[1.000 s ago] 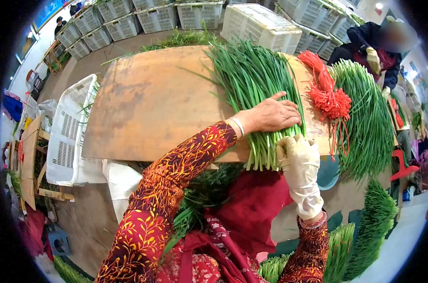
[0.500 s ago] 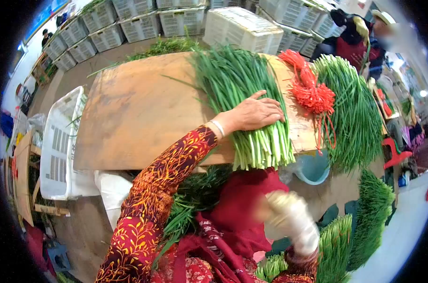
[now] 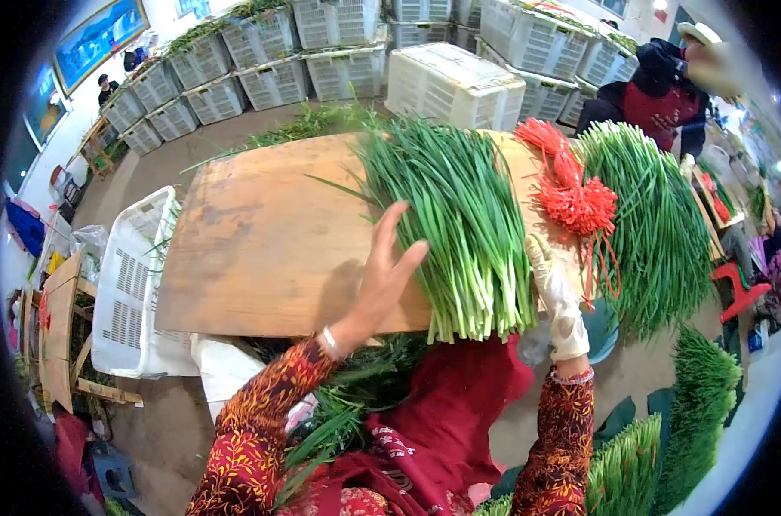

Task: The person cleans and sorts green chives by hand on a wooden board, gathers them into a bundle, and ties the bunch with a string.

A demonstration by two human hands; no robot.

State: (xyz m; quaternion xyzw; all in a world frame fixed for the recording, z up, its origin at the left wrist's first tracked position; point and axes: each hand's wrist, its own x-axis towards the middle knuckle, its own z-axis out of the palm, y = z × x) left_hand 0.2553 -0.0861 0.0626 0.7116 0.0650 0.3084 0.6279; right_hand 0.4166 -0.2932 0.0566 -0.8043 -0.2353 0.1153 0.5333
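A broad pile of garlic chives [image 3: 455, 224] lies on the wooden board [image 3: 261, 249], pale cut ends toward me and hanging slightly past the near edge. My bare left hand [image 3: 386, 271], a pale bracelet at its wrist, is open by the pile's left side, thumb and fingers spread. On the other side, my right hand [image 3: 558, 288] wears a whitish glove. Its fingers are stretched out along the stems' right edge, open, with the palm facing the pile. Red ties [image 3: 575, 193] lie in a bundle just right of these chives.
Another heap of chives [image 3: 644, 224] covers the board's right end. A white crate [image 3: 132, 284] stands at the left, a blue bucket [image 3: 601, 331] under the near right edge. More chives [image 3: 696, 404] stand lower right. Stacked crates [image 3: 270, 82] line the back; a person [image 3: 666, 95] works at upper right.
My left hand has come off the top of the chives to their left side. My gloved right hand has risen from near my body to their right side. The view has shifted slightly.
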